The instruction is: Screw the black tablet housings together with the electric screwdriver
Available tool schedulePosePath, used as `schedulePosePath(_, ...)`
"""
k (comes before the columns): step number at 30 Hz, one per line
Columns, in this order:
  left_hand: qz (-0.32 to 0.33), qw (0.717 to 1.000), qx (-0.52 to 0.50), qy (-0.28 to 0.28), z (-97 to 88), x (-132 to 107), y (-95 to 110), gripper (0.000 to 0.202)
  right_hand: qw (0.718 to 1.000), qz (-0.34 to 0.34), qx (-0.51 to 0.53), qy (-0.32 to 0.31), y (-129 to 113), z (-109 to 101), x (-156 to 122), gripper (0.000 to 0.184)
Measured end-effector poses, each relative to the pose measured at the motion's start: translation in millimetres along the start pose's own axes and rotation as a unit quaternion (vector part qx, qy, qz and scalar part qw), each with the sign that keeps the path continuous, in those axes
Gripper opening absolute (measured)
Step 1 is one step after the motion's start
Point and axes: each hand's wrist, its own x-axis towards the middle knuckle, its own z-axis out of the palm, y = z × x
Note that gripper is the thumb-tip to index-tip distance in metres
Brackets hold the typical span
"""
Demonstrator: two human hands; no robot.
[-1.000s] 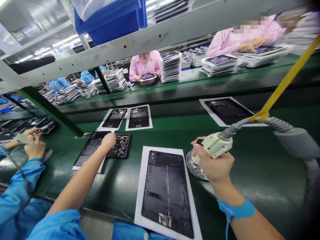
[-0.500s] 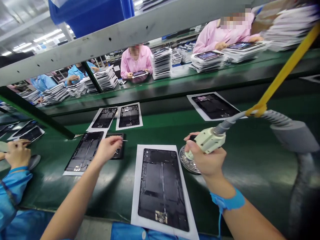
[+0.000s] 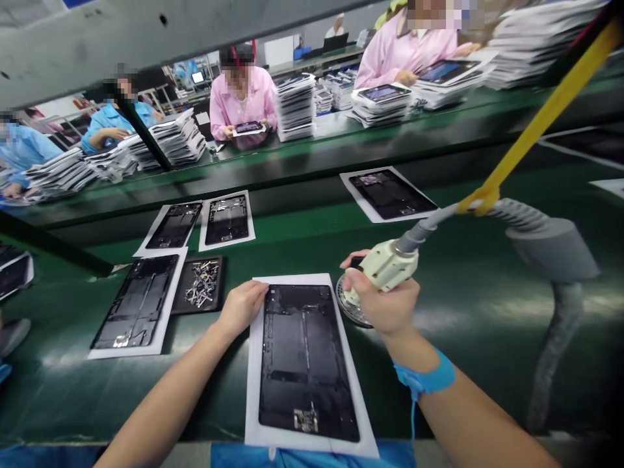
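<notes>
A tablet back housing (image 3: 287, 344), black inside with a gold-coloured patch near its lower end, lies on a white sheet (image 3: 256, 390) in front of me. My left hand (image 3: 244, 305) is at its upper left corner, thumb and fingers pinched together; whatever is between the fingertips is hidden. On the right, my right hand (image 3: 390, 302) is wrapped round a pale green hand tool (image 3: 392, 263) with a grey cable (image 3: 429, 224). Below the tool, partly covered, is a round perforated metal disc (image 3: 353, 313). A black tray (image 3: 181, 305) of small silvery parts (image 3: 203, 283) lies left of my left hand.
More tablet housings on white sheets lie at left (image 3: 136, 302), behind (image 3: 227, 220) and back right (image 3: 392, 192). A yellow strap (image 3: 541, 117) suspends the cable. A green post (image 3: 73, 250) crosses the left side. Beyond, co-workers (image 3: 244, 97) sit among stacks (image 3: 296, 107).
My left hand has moved right from over the tray, where a small light-coloured piece showed at its fingertips, to the housing's corner. My right hand keeps the tool. The view has shifted.
</notes>
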Motion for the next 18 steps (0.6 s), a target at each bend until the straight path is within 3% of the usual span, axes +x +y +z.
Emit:
schedulePosePath(4,-0.005,0.995,0.087,-0.051,1.5,3,1,0.030,1.000,0.001,0.006,-0.005,-2,1,0,0.020)
schedulePosePath(10,-0.002,0.985,0.139,-0.103,-6.2,6,14,0.026,1.000,-0.012,-0.003,0.005,-7,1,2,0.017)
schedulePosePath(15,-0.004,0.980,0.164,-0.116,-8.3,-3,37,0.028,0.998,-0.038,-0.051,0.015,-3,0,6,0.017)
schedulePosePath(18,0.005,0.979,0.168,-0.114,-6.0,-8,39,0.036,0.996,-0.043,-0.073,0.003,5,-1,6,0.018)
